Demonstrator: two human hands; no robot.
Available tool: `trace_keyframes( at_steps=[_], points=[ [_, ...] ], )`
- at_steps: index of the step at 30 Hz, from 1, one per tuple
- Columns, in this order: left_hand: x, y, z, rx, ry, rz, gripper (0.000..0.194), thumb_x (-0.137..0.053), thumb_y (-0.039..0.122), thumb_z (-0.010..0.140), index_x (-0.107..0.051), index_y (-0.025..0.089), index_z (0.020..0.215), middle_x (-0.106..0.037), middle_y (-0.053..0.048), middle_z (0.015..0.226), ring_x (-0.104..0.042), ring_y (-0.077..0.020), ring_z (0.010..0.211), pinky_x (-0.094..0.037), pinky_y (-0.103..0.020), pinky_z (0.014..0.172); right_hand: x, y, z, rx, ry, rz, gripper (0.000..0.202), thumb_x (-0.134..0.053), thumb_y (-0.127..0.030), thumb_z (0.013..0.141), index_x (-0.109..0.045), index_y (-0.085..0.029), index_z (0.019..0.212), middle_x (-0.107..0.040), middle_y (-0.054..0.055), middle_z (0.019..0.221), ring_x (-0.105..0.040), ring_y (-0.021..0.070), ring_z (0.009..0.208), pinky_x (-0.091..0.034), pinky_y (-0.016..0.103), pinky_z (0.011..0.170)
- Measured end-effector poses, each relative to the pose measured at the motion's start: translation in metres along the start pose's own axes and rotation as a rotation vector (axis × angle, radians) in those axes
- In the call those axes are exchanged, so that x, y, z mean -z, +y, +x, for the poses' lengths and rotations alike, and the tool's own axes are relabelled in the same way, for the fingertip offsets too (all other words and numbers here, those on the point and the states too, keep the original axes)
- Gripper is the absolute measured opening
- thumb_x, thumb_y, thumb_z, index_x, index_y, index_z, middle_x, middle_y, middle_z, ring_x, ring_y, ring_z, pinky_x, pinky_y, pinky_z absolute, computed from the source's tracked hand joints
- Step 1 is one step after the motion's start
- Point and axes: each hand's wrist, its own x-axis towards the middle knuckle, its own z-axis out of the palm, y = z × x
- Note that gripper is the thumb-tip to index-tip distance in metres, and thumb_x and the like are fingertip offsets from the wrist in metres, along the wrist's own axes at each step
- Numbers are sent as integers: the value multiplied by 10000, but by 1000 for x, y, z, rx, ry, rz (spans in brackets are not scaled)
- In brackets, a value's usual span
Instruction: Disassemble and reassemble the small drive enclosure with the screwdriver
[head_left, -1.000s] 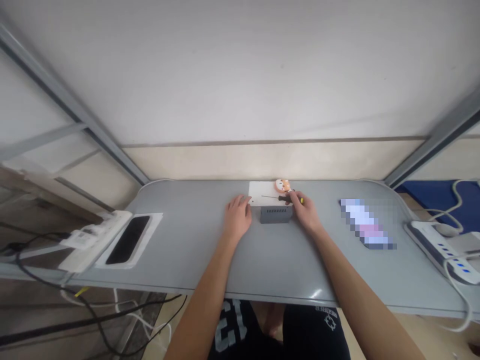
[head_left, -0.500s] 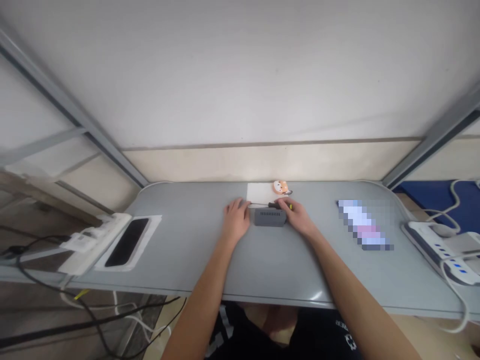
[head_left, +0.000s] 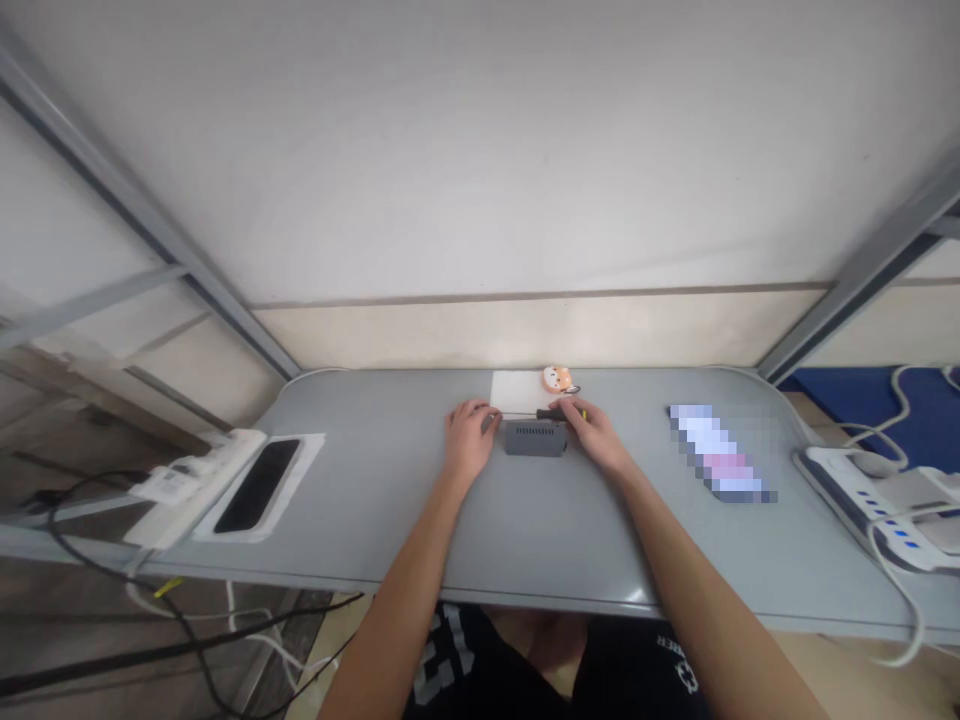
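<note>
A dark grey box with a row of slots (head_left: 535,439) stands on the grey table between my hands. My right hand (head_left: 587,425) is closed on the black handle of a screwdriver (head_left: 551,414), whose thin shaft points left above the box. The shaft's tip is at the fingers of my left hand (head_left: 471,432), which are pressed together around something small and dark that I cannot make out. Behind the box lies a white sheet (head_left: 514,390), with an orange and white animal-faced case (head_left: 556,379) at its right edge.
A dark phone (head_left: 259,487) lies on white paper at the left, beside a white power strip (head_left: 199,490) with plugs. A pixelated phone (head_left: 716,450) is at the right, near another power strip (head_left: 870,500) with cables. The wall closes off the table's back.
The whole view has shifted slightly. A small dark thing now shows at my left fingertips. My right hand keeps its hold on the screwdriver.
</note>
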Motion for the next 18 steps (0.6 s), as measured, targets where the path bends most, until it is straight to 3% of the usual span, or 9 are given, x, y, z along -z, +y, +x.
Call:
trace_keyframes(
  at_steps=[7,11,15,18],
  points=[
    [6,2,0,-75,-3,16,148,-602,269,1001,-748,247,1012,-728,-74,1072,-618,-271,1074,-402,-443,948,1,0,2,9,11,-5,430,-582,-626,900,-783,-249,951,-764,38,1050,-675,230,1019,-491,310,858],
    [9,3,2,-120,-30,11,144,-609,274,999,-751,255,1009,-731,-62,1035,-633,-255,1039,-410,-421,934,0,-7,-2,-12,23,49,426,-607,-643,880,-754,-252,960,-757,27,1026,-692,209,914,-487,294,783],
    [13,3,3,-97,-24,-73,277,-581,273,1014,-666,281,1277,-721,-75,1174,-638,-247,1123,-421,-419,974,1,-13,-5,0,71,76,421,-623,-646,873,-724,-242,931,-756,26,961,-675,184,836,-471,286,752],
    [17,8,3,-77,63,-143,377,-514,248,1034,-563,267,1407,-690,-103,1276,-623,-244,1198,-430,-425,1003,6,-17,-4,50,169,83,442,-614,-652,875,-711,-221,865,-737,25,797,-603,155,696,-448,284,684]
  ],
)
